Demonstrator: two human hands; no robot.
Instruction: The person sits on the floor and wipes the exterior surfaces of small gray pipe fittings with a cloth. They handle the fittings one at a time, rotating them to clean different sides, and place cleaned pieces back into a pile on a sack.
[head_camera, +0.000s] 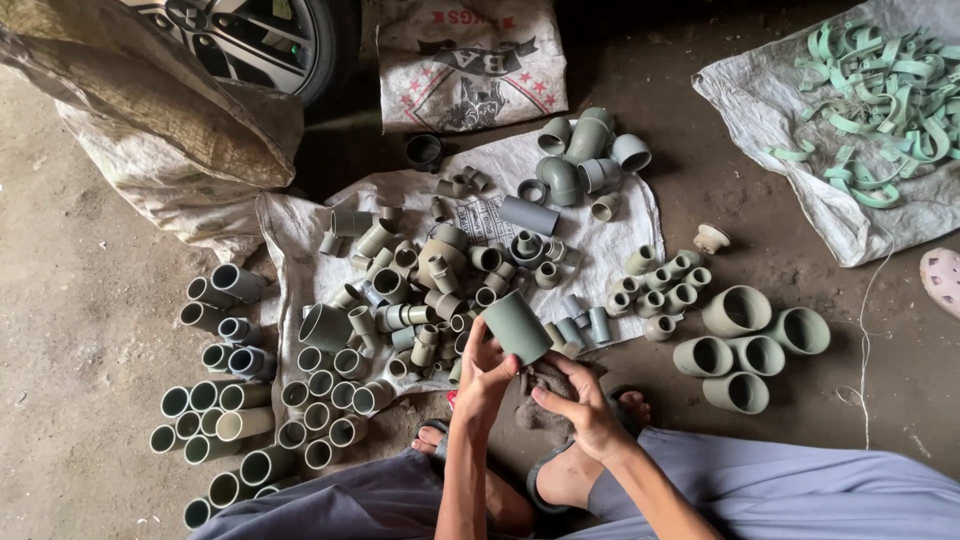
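My left hand (483, 372) holds a grey plastic pipe coupling (517, 326) by its lower end, tilted, just above my feet. My right hand (578, 396) grips a dirty grey rag (545, 382) right under the coupling, touching it. Both hands hover over my sandalled feet (560, 470) at the near edge of a white sack sheet (610, 235) covered with a pile of grey pipe fittings (420, 285).
Upright grey couplings (250, 400) stand grouped on the concrete floor at left. Large reducers (748, 345) sit at right, small ones (665, 285) beside them. Green pipe clamps (880, 90) lie on another sack at top right. A car wheel (255, 40) and sacks (465, 65) are behind.
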